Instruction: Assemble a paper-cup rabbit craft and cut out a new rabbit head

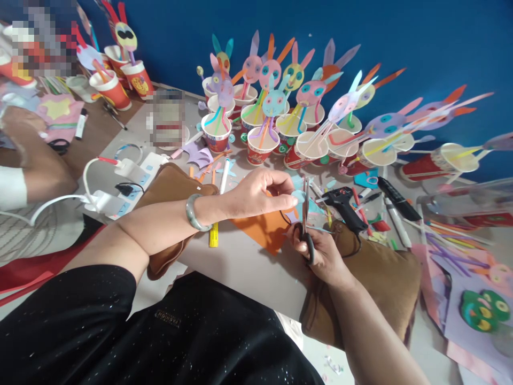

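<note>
My right hand [318,254] is closed round the black handles of a pair of scissors [305,214], whose blades point up and away from me. Between the thumb and fingers of my left hand [264,195] is a small piece of light blue paper [298,197], right beside the blades. A green bangle [194,213] circles my left wrist. Below both hands lies a sheet of orange paper [262,230] on the grey table. A black glue gun [344,206] rests just right of the scissors.
Paper cups with rabbit-faced straw figures [263,140] stand along the blue wall. Brown cushions [377,289] lie on both sides. A power strip [138,182] with white plugs is at left, near another person's arm [36,160]. Markers [396,198] and paper scraps are scattered about.
</note>
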The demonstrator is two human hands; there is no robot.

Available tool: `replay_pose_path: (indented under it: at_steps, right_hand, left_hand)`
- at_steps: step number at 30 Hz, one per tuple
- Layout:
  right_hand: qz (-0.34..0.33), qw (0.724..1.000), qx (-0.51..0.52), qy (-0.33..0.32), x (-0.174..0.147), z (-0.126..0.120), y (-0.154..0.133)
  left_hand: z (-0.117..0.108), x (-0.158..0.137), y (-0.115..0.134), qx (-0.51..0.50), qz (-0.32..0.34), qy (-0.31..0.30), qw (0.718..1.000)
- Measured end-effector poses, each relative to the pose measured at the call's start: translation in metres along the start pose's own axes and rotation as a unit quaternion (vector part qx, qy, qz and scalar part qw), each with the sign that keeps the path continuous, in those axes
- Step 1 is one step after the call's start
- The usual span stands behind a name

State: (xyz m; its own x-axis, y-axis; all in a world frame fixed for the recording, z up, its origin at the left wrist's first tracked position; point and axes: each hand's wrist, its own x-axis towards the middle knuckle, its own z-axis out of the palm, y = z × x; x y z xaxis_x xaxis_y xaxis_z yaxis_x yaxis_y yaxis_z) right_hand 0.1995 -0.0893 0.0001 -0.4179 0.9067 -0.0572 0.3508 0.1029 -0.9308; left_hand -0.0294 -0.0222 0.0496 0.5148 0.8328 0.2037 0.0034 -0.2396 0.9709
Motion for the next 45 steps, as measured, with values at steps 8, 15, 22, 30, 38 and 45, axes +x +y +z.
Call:
replay_pose_path:
  at_steps: [8,15,22,30,38,45]
  right_hand:
    - [0.003,1.0,-0.009,0.001,0.0,0.0,0.001]
    - [0.002,1.0,0.003,-0.008,-0.001,0.0,0.004]
    - [0.005,1.0,0.016,-0.008,-0.001,0.0,0.004]
    - [0.004,1.0,0.019,-0.014,-0.001,0.001,0.002]
    - [0.008,0.999,0.032,-0.01,0.001,0.002,-0.003]
    - [0.008,0.999,0.034,-0.022,0.001,0.002,-0.001]
  left_hand:
    - [0.0,0.001,0.004,0.006,-0.007,0.009,1.0]
    - [-0.001,0.001,0.0,0.012,0.033,0.018,0.999]
    - [0.0,0.0,0.0,0.04,0.049,0.027,0.998]
    - [-0.001,0.001,-0.009,0.055,0.078,0.048,0.994]
    - [-0.001,-0.001,-0.004,0.049,0.073,0.046,0.995]
    - [-0.002,0.0,-0.005,0.028,0.044,0.013,0.999]
